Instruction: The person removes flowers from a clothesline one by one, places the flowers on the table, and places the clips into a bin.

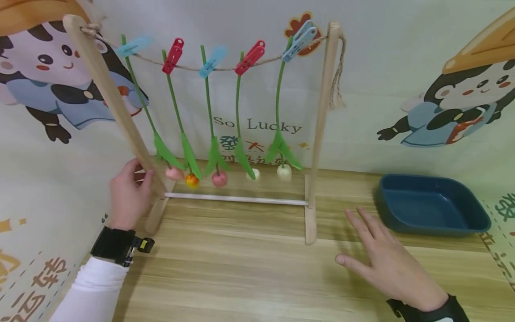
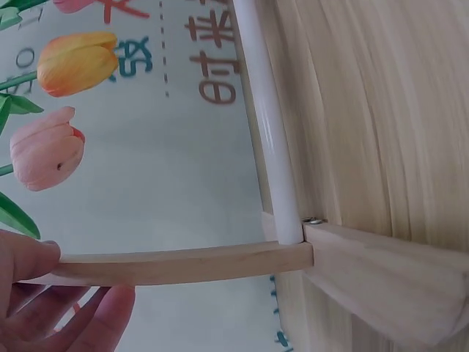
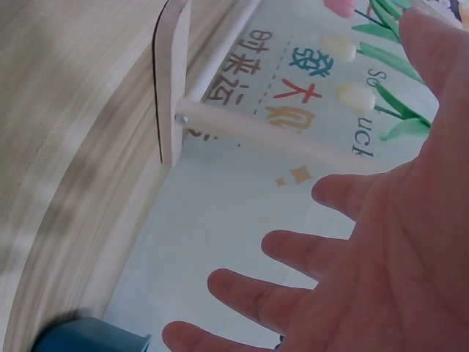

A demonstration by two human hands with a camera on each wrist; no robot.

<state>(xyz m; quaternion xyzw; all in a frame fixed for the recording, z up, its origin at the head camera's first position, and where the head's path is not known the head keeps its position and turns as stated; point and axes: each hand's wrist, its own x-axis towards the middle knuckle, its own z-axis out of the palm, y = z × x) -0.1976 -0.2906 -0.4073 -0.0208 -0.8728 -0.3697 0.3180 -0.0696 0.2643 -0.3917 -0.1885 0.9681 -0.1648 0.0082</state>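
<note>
My left hand (image 1: 130,194) holds the left post (image 1: 108,85) of a wooden rack low down, thumb on one side and fingers on the other in the left wrist view. Between the two posts sags a twine line (image 1: 189,68), where blue and red clothespins (image 1: 173,56) clip several artificial tulips by their stems, heads down. The blooms are pink (image 1: 219,179), orange-yellow (image 1: 192,180) and white (image 1: 284,173). My right hand (image 1: 386,264) is over the table, right of the rack, fingers spread and nothing in its grasp.
A dark blue plastic basin (image 1: 434,228) stands at the right, beyond my right hand. The rack's white crossbar (image 1: 237,198) runs low between its wooden feet (image 1: 310,226). A printed cloth backdrop (image 1: 370,116) rises behind and at both sides of the wood-grain table (image 1: 241,268).
</note>
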